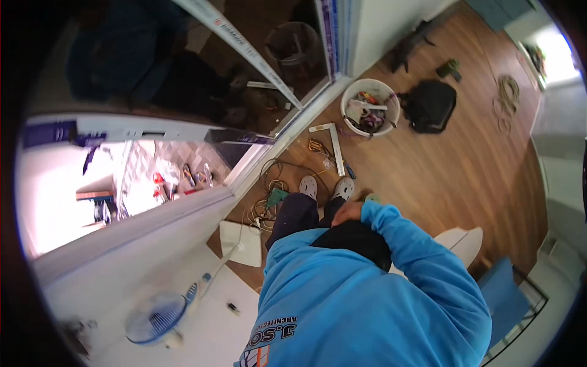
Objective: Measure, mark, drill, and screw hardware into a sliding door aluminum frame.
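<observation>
My right arm, in a light blue sleeve, bends across my body. My right hand (pixel 348 213) is against the upper edge of a black fabric item (pixel 358 240) at my front. Its fingers are mostly hidden, so I cannot make out whether it grips anything. My left hand does not show. Below are my feet in light clogs (pixel 309 186). Ahead of them, a white L-shaped strip (pixel 336 150) lies on the wood floor beside a dark-handled tool (pixel 349 169). Coiled cables (pixel 264 208) and a green object (pixel 277 197) lie to the left.
A white bucket (pixel 343 110) of tools and a black bag (pixel 431 105) stand ahead. Dark glass panels in a frame (pixel 293 119) rise at the left. A blue fan (pixel 158 318) is at lower left, a blue chair (pixel 504 300) at right. Rope (pixel 507 98) lies far right.
</observation>
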Demonstrator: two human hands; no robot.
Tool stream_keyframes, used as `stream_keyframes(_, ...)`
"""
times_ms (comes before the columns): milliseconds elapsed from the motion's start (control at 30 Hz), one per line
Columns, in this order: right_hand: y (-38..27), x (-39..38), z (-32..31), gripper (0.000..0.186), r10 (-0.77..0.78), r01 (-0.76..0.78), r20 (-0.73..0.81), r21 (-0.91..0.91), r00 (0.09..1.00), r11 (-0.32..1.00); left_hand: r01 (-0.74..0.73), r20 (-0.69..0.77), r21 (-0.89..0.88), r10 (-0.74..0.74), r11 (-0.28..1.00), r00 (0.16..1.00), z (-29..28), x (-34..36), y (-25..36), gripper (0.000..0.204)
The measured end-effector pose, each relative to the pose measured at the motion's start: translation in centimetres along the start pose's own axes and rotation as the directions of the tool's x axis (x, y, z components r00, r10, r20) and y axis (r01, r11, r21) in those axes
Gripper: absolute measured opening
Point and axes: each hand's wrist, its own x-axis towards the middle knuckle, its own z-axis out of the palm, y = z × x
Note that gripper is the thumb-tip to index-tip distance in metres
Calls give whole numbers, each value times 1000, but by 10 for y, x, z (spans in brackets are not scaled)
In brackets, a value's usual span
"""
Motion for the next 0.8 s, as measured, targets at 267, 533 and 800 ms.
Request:
stream_keyframes(267,0,1,16,29,63,-63,-21,32,998,998,51,14,-90,-50,995,999,45,-39,-11,34)
stream_keyframes(533,0,-11,29,30,94,-102,-66,-129,993,986,67,36,-114,-64,991,997,68,-64,-28,33)
stream_keyframes(800,15,-45,47,32,186,-203,-172,-87,967,975,8,50,-91,-4,996,999,67,-68,-49,33)
